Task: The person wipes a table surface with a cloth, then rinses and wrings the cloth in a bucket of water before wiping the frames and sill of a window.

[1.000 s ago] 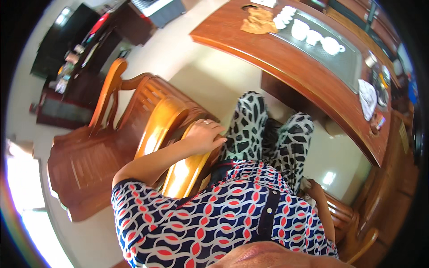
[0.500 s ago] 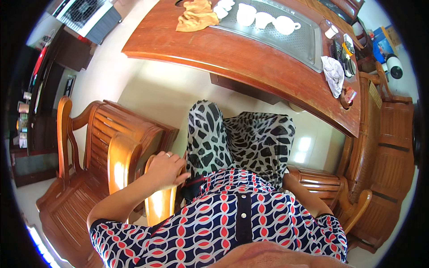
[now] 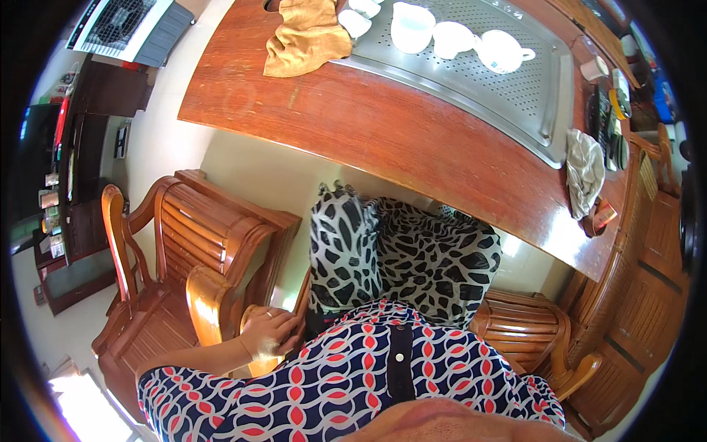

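Observation:
My left hand (image 3: 269, 333), with a ring on one finger, lies on the wooden armrest (image 3: 263, 366) of the seat beneath me. Its fingers curl over the armrest's inner edge, close to my patterned trousers (image 3: 342, 254). My right hand is out of sight, hidden past my right side. Ahead of my knees stands a red-brown wooden table (image 3: 294, 118). A perforated steel tea tray (image 3: 471, 96) is set on it, bearing a white teapot (image 3: 502, 51) and white cups (image 3: 451, 40). An orange-brown cloth (image 3: 305, 40) lies left of the tray.
A grey-white cloth (image 3: 585, 173) rests near the table's right end. Another wooden chair (image 3: 195, 221) stands to my left, and a long wooden bench (image 3: 626, 309) to the right. An air cooler (image 3: 129, 29) and dark cabinet (image 3: 81, 147) are at the far left.
The view has shifted, and the table now appears larger and nearer. My left hand appears lower, its fingers more curled over the armrest. My right forearm has dropped out of sight.

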Demonstrator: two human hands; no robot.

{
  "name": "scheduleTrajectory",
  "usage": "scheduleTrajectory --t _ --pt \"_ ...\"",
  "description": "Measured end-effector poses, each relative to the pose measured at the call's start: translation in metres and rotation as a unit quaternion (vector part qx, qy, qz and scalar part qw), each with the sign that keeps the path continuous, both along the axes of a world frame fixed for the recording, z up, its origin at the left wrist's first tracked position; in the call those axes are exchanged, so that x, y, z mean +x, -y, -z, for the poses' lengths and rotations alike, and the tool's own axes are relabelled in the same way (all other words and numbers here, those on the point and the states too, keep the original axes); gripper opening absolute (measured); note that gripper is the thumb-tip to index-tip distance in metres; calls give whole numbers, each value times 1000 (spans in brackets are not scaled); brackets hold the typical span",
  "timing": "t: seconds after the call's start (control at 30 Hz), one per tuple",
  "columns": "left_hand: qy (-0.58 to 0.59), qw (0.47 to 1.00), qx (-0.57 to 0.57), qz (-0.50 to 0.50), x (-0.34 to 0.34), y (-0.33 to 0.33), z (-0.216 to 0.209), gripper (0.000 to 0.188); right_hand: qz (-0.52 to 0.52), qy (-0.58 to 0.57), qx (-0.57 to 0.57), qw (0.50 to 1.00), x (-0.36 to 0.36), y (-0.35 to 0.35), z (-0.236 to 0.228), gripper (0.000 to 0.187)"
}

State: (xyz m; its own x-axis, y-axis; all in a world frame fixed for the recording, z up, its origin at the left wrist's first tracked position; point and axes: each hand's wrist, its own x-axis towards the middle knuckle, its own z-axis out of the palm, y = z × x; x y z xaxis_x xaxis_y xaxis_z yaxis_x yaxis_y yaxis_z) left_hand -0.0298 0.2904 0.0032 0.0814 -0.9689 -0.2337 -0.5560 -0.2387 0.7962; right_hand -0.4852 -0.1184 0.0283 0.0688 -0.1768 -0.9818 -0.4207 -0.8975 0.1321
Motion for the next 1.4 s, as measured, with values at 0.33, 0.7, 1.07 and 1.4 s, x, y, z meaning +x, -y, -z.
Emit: scheduleTrajectory --t 0.33,0.7,1.07,1.4 --pt "1 1000 20 -4 -14 -9 -2 38 47 -49 -6 998 6 3 -19 34" --pt "-9 998 60 14 -20 -14 -7 50 92 -104 -19 990 6 -18 -47 40" --pt "-71 990 113 46 -41 -21 -12 64 110 -156 -29 981 20 -15 -79 47" --pt "-173 955 237 46 -53 -20 5 60 62 -174 -62 981 82 35 -82 53"
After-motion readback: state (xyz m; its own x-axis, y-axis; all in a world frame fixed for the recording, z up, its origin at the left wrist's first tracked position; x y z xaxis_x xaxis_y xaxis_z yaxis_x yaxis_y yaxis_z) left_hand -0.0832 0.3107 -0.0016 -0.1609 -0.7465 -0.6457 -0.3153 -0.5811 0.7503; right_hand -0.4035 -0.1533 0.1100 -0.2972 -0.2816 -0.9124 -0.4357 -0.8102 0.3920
